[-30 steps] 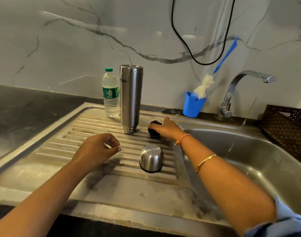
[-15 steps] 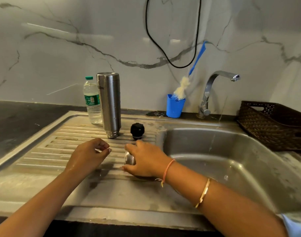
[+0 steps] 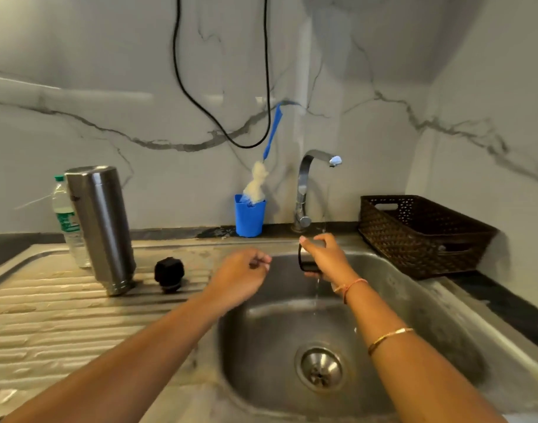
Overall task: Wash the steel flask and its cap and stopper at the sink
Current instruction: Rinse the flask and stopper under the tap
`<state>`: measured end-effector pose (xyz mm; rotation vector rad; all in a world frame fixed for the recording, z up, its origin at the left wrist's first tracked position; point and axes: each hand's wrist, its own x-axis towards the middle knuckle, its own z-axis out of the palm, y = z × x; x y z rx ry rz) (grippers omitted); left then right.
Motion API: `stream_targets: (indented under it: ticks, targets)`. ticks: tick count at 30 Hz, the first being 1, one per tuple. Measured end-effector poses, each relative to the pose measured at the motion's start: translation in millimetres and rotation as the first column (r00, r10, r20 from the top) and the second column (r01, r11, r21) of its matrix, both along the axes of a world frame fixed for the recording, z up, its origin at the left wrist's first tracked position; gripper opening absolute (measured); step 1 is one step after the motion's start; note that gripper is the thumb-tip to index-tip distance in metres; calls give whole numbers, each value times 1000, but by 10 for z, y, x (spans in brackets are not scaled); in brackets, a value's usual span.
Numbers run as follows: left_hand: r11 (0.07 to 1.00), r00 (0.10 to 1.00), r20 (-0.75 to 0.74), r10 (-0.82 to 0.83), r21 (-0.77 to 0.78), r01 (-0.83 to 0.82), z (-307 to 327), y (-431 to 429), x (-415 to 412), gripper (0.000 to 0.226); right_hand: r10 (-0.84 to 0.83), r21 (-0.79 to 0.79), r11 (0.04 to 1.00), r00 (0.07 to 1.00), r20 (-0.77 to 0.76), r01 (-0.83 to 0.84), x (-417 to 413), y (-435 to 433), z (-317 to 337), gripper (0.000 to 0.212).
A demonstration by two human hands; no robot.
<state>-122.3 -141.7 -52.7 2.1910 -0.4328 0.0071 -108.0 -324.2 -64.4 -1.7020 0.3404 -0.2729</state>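
The steel flask [image 3: 101, 227] stands upside down on the ribbed drainboard [image 3: 48, 315] at the left. Its black stopper [image 3: 169, 273] sits just right of it. My right hand [image 3: 324, 257] holds the steel cap [image 3: 307, 262] over the sink basin [image 3: 414, 315], under the thin stream running from the tap [image 3: 307, 184]; most of the cap is hidden by my fingers. My left hand [image 3: 241, 273] hovers at the basin's left edge, fingers loosely curled, holding nothing.
A plastic water bottle [image 3: 66, 221] stands behind the flask. A blue cup [image 3: 250, 215] with a blue-handled brush [image 3: 269, 138] is at the wall. A brown woven basket [image 3: 420, 233] sits right of the sink. A black cable [image 3: 219, 126] hangs above.
My right hand picked the steel cap up off the drainboard and carried it right, under the running tap. My left hand moved right to the basin's edge.
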Motion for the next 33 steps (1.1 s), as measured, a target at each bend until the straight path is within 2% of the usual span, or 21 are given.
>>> stream_targets:
  ticks: [3,7,9,12,14,15,16,18,20,21,22,23,24,25,26,27,28,29,30,31,33]
  targets:
    - [988,988,-153,-35,-154,11,55,-491,196,14,-46,191,981,999,17,42,147,-201,-68,37]
    - [971,965,-251,-79,-239,17,133,-932,468,11,-99,204,975,995,17,93,380,-393,-79,43]
    - [936,938,-329,-110,-352,-14,116,-1069,632,23,-109,177,979,994,29,102,512,-420,-59,45]
    - [824,872,-456,-180,-554,-120,82,-1281,839,37,-106,-40,993,984,140,113,693,-421,-64,41]
    - [765,866,-456,-207,-627,-147,72,-1389,912,37,-109,-284,940,953,282,191,772,-446,-83,38]
    - [747,878,-424,-223,-652,-126,64,-1445,952,36,-119,-325,917,937,329,231,799,-463,-82,38]
    - [746,896,-376,-234,-661,-82,49,-1474,988,35,-146,-288,924,927,344,253,827,-491,-86,39]
    - [824,944,-224,-241,-562,77,1,-1478,1035,30,-221,-14,973,950,221,229,872,-574,-52,41]
    - [917,969,-80,-234,-350,193,-65,-1426,1080,26,-94,367,925,995,-30,98,831,-634,2,47]
    - [932,973,-40,-228,-297,206,-95,-1401,1109,25,-16,422,905,995,-95,55,820,-632,3,50]
    - [933,975,-33,-220,-299,200,-133,-1384,1147,25,0,362,931,994,-113,42,836,-619,-19,51]
    - [920,975,-54,-215,-346,184,-147,-1376,1160,27,-59,174,982,995,-84,73,872,-605,-51,50]
    - [891,972,-111,-206,-432,140,-143,-1377,1167,30,-145,-141,979,989,17,146,919,-598,-93,47]
    - [835,956,-207,-211,-547,66,-125,-1399,1179,33,-174,-489,838,968,182,243,945,-592,-124,45]
    - [761,919,-312,-239,-649,-23,-95,-1422,1187,34,-94,-715,620,936,340,322,946,-581,-129,43]
    - [694,875,-398,-277,-712,-104,-60,-1448,1179,34,31,-817,443,904,426,370,949,-586,-118,43]
    - [650,837,-449,-313,-744,-156,-34,-1467,1179,32,129,-851,340,877,463,400,942,-615,-103,47]
    - [633,813,-471,-342,-755,-171,-10,-1479,1169,31,161,-852,323,863,479,413,947,-648,-111,49]
    - [626,804,-472,-362,-762,-165,3,-1493,1163,30,118,-828,370,863,491,421,944,-662,-118,47]
    - [629,804,-466,-370,-763,-153,17,-1508,1146,29,9,-771,478,875,483,421,935,-661,-102,41]
    - [643,817,-453,-357,-754,-137,9,-1549,1118,29,-214,-565,749,933,288,346,949,-659,-47,34]
